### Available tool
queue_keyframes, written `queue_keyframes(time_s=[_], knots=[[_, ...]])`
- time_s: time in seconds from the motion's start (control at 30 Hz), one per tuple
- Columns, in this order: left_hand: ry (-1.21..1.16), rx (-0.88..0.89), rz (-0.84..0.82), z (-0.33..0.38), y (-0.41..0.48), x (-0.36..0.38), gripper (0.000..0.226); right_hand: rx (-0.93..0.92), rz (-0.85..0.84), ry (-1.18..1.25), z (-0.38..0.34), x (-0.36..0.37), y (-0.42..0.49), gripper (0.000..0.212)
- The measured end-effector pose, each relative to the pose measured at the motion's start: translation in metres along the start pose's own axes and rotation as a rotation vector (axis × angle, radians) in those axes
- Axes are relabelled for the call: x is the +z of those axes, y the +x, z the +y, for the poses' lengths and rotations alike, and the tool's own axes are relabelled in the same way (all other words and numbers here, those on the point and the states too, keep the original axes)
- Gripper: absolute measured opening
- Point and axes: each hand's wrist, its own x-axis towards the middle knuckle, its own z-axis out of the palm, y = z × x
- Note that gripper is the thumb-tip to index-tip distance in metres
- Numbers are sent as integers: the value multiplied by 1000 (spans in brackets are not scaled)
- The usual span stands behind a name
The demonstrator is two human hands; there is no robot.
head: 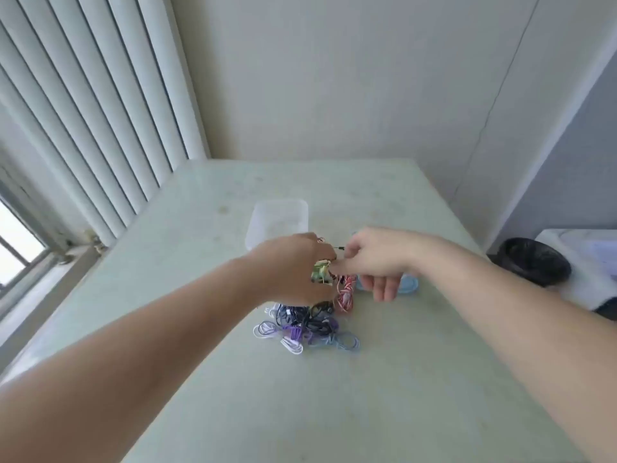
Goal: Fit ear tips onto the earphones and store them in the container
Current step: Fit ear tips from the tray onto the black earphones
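Several coiled earphones [302,327], purple/blk/red/grn

Plain room, office or home: vertical blinds [100,111], window [13,248], bare wall [334,78], lined bin [531,262]

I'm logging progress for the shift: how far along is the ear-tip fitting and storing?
Done: nothing clearly stored; no coloured cable shows in the clear container. In hand: the left hand holds a green earphone bundle, while the right hand pinches a small dark piece beside it, too small to identify. Left: the pile of coiled earphones and the red-and-white set lie on the table.
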Motion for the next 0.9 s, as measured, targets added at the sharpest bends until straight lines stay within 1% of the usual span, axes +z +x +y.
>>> queue_keyframes(time_s=[0.03,0.1,0.13,0.17,0.23,0.3,0.37,0.47,0.6,0.67,0.77,0.8,0.87,0.9], knots=[[28,-30,-44,-1,-9,7,67,44,-9,28,2,12,-4,37],[96,-92,-75,-3,-21,23,91,76,55,10,11,37,-5,36],[98,-117,-92,-4,-28,33,95,63,93,23,16,54,-4,33],[86,-137,-70,-5,-31,41,94,38,148,51,22,67,0,30],[67,-146,12,-8,-31,47,78,-30,278,104,26,85,8,22],[62,-121,87,-12,-29,54,60,-106,360,118,29,98,15,16],[101,-128,116,-15,-27,58,50,-181,386,103,26,104,22,22],[191,-155,146,-26,-19,57,49,-236,369,70,19,103,35,21],[302,-163,173,-33,-14,51,48,-243,345,154,14,95,41,22],[344,-150,198,-31,-16,48,46,-242,379,207,20,86,36,20],[419,-106,329,-22,-11,39,41,-231,463,270,37,64,27,17],[417,-67,370,-16,-6,34,34,-221,495,298,44,56,26,17],[317,7,335,-3,9,27,21,-188,564,323,59,37,26,18],[270,5,288,2,20,30,18,-163,597,329,66,28,27,19]])
